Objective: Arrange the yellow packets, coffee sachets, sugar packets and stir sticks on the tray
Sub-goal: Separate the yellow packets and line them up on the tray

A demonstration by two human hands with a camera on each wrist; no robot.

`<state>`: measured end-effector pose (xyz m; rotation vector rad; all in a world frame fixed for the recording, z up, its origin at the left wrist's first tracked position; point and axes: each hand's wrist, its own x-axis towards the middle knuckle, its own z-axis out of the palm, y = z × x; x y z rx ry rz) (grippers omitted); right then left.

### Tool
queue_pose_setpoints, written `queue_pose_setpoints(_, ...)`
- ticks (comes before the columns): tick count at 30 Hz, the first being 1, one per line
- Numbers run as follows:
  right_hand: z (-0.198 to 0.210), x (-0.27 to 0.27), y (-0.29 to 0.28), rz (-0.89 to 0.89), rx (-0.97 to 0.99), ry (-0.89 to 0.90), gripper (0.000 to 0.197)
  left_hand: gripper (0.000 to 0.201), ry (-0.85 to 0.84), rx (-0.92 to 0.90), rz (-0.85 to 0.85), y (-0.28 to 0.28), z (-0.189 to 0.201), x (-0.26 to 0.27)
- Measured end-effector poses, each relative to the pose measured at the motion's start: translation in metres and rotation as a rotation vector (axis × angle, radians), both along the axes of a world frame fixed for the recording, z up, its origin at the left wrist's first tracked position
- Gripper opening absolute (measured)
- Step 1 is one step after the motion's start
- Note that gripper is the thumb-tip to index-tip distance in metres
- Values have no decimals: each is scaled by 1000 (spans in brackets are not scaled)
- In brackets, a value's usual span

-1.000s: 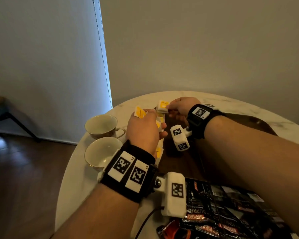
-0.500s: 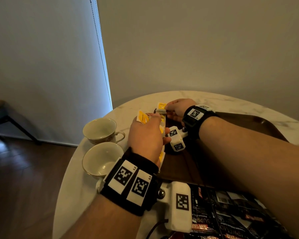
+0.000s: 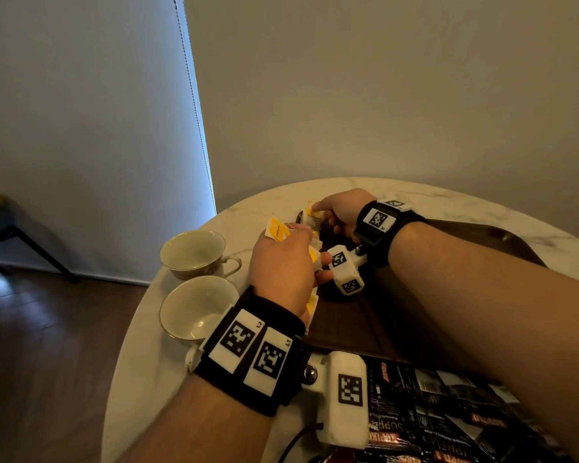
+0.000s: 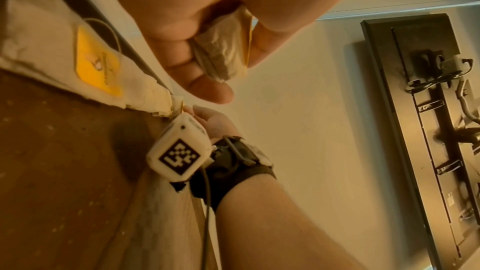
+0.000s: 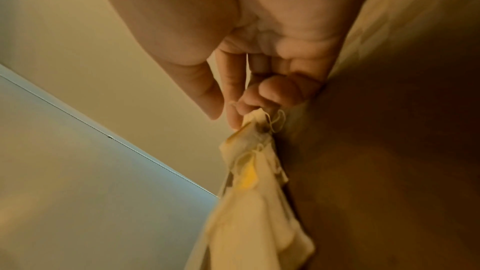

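Note:
A dark wooden tray (image 3: 358, 325) lies on the round marble table. Along its left edge lies a row of white tea bags with yellow tags (image 4: 97, 63), the yellow packets. My left hand (image 3: 288, 262) hovers over that row and grips a small stack of yellow packets (image 4: 223, 48); one yellow tag (image 3: 276, 228) sticks up past its knuckles. My right hand (image 3: 338, 212) is at the tray's far left corner and pinches the end packet (image 3: 311, 212) of the row, also seen as a packet end (image 5: 249, 128). Black and red coffee sachets (image 3: 432, 419) lie at the tray's near end.
Two cream teacups (image 3: 194, 252) (image 3: 194, 312) stand left of the tray near the table's edge. A window blind (image 3: 97, 128) and a wall are behind the table. A stool (image 3: 0, 222) stands on the floor at far left.
My right hand has stayed at the tray's far left corner on the end packet. My left hand has shifted only slightly with its stack. The head view has dropped a little.

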<state>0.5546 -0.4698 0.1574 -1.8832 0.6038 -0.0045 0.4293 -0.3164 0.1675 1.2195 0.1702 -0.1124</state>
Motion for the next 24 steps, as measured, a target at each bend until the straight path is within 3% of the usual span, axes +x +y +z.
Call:
queue_pose_setpoints(6,23,-40,-5,12,231,-135,24,8,-19,17,-116,0,6,-8)
queue_pose_setpoints(13,34,-114,6,437,391,-201,30,11,-71,107,-393,0,10,-16)
queue_pose_setpoints(16,29,-125,8,565,418,-265,18,14,-93,161,-438,1,9,-17)
queue_pose_setpoints(21,29,-126,6,506,507,-370,17,6,-85,201,-413,3,8,-17)
queue_pose_setpoints(24,31,-123,7,372,580,-451,6,7,-102,206,-333,3,6,-12)
